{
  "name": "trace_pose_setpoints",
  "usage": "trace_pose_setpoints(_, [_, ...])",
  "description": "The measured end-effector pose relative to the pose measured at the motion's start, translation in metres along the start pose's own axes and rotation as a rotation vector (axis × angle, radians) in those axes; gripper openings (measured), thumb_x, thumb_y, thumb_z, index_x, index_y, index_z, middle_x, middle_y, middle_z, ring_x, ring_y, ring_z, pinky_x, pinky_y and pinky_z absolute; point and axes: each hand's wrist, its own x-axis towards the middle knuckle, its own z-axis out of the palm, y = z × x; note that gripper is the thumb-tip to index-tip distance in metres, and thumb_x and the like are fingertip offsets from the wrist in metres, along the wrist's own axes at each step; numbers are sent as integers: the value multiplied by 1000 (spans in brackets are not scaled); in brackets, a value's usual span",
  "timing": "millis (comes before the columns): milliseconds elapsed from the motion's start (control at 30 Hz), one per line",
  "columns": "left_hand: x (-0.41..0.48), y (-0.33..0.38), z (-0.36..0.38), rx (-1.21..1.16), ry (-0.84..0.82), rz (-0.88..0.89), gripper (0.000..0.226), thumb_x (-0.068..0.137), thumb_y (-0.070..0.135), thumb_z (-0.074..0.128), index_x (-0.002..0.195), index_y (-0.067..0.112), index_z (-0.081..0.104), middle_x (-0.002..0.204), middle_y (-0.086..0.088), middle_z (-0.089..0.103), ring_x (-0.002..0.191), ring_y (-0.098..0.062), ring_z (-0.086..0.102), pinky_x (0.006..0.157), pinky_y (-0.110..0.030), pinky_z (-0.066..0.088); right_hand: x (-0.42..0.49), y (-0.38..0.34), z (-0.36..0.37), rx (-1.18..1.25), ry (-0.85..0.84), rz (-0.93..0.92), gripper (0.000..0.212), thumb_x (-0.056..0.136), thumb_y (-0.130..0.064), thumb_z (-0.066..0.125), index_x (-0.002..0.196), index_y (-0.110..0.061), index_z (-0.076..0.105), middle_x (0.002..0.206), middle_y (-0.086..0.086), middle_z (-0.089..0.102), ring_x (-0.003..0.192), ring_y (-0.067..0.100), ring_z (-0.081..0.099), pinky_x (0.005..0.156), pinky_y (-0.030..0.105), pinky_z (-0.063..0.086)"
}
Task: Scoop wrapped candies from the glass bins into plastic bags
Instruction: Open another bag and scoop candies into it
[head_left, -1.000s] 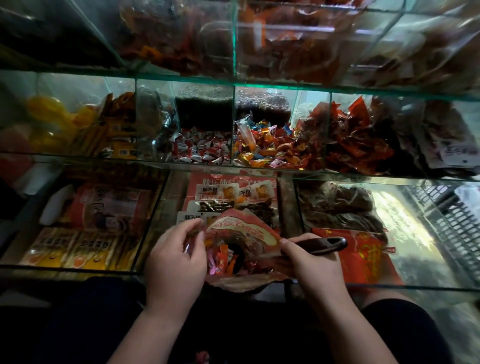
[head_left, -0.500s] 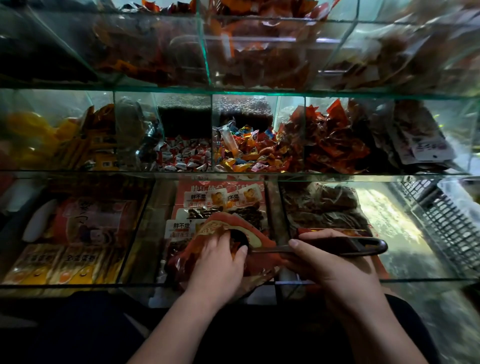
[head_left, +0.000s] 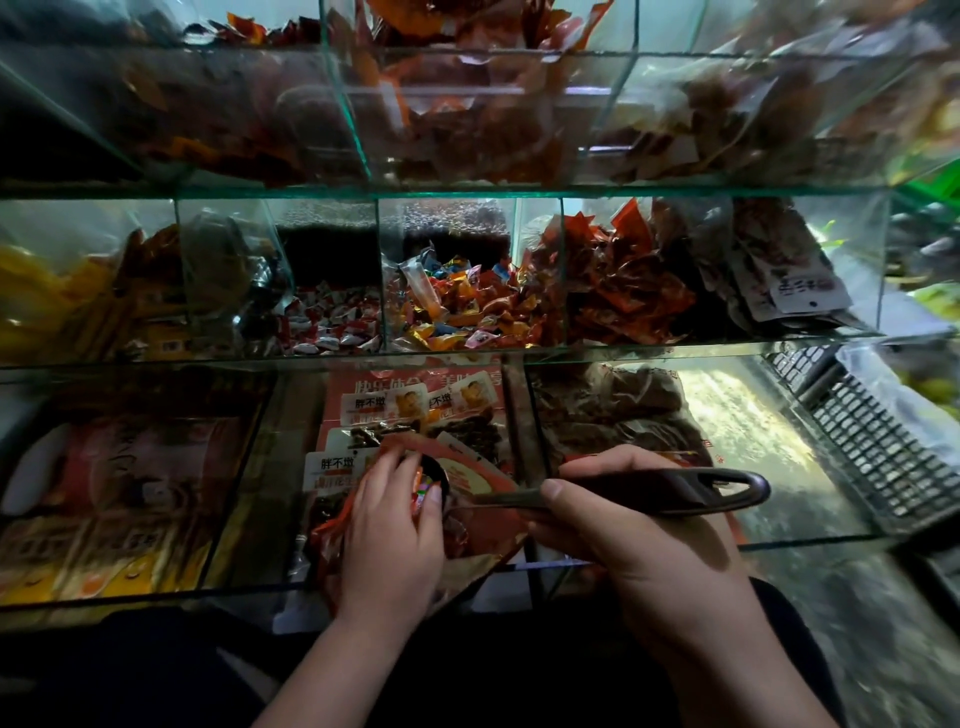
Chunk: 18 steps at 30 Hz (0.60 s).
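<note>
- Here, fingers (head_left: 390, 464) of the left hand (head_left: 387, 525) curl over the mouth of a red plastic bag (head_left: 480, 486), gripping it.
- Fingers (head_left: 613, 460) of the right hand (head_left: 641, 543) wrap the handle of a dark scoop (head_left: 660, 491); its bowl sits at the bag's mouth with wrapped candies (head_left: 422, 491).
- Behind, a glass bin (head_left: 457, 349) on the middle shelf holds more colourful candies (head_left: 467, 306).

head view | faces forward-down | close to glass bins (head_left: 519, 349) | single view
</note>
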Motion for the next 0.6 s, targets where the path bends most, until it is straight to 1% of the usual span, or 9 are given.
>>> trace_pose_setpoints(67, [-1, 5, -7, -10, 41, 38, 49, 103, 38, 46, 148, 19, 48, 156, 4, 40, 146, -14, 29, 119, -36, 26, -6, -2, -3, -77, 56, -119, 21, 82, 9, 75, 70, -7, 69, 81, 26, 76, 68, 32, 78, 43, 20, 53])
trace_pose_setpoints(167, [1, 17, -18, -25, 97, 108, 46, 103, 36, 46, 145, 19, 52, 154, 5, 43, 145, -15, 33, 118, -45, 32, -11, -8, -3, -73, 85, -219, 22, 74, 2, 81, 66, -17, 74, 83, 27, 76, 72, 36, 78, 44, 21, 53])
trace_pose_setpoints(233, [8, 27, -27, -17, 136, 166, 47, 103, 39, 43, 144, 20, 53, 153, 6, 44, 145, -17, 33, 119, -44, 30, -11, -16, -2, -18, 72, -239, 19, 62, -8, 88, 64, -20, 74, 86, 30, 75, 75, 39, 78, 46, 25, 55])
trace_pose_setpoints(333, [38, 45, -44, 40, 175, 270, 48, 99, 40, 43, 140, 19, 56, 149, 3, 48, 143, -19, 36, 117, -40, 27, -2, -32, 0, 97, 60, -273, 28, 50, -10, 89, 71, -16, 72, 82, 25, 76, 79, 42, 78, 57, 34, 62])
trace_pose_setpoints(400, [72, 59, -55, 102, 169, 332, 47, 97, 39, 45, 136, 17, 60, 146, 0, 52, 139, -21, 41, 116, -46, 33, 10, -42, 4, 212, 50, -267, 20, 61, -14, 80, 78, -12, 71, 77, 16, 76, 83, 38, 78, 67, 35, 66])
trace_pose_setpoints(467, [110, 76, -63, 147, 123, 368, 47, 97, 40, 47, 137, 18, 59, 148, -2, 50, 140, -24, 40, 116, -51, 35, 28, -50, 9, 342, 93, -238, 2, 74, -11, 76, 72, -11, 76, 76, 10, 76, 86, 34, 78, 73, 34, 66])
trace_pose_setpoints(500, [127, 84, -65, 171, 101, 385, 47, 99, 41, 48, 139, 19, 57, 152, -3, 45, 143, -25, 36, 117, -51, 32, 39, -52, 9, 400, 123, -238, 14, 82, -9, 74, 69, -10, 77, 76, 8, 75, 87, 34, 78, 73, 34, 66])
trace_pose_setpoints(533, [144, 91, -65, 196, 91, 400, 47, 100, 42, 49, 141, 21, 55, 157, -2, 39, 147, -25, 30, 120, -49, 28, 49, -54, 11, 457, 155, -221, 18, 89, -9, 72, 71, -8, 77, 73, 8, 76, 87, 34, 79, 74, 35, 65])
trace_pose_setpoints(600, [170, 102, -62, 216, 84, 378, 48, 102, 45, 48, 146, 26, 49, 163, 3, 29, 151, -20, 19, 123, -43, 20, 72, -57, 19, 539, 233, -212, 11, 92, -10, 71, 84, -3, 73, 71, 8, 77, 86, 32, 79, 76, 34, 65])
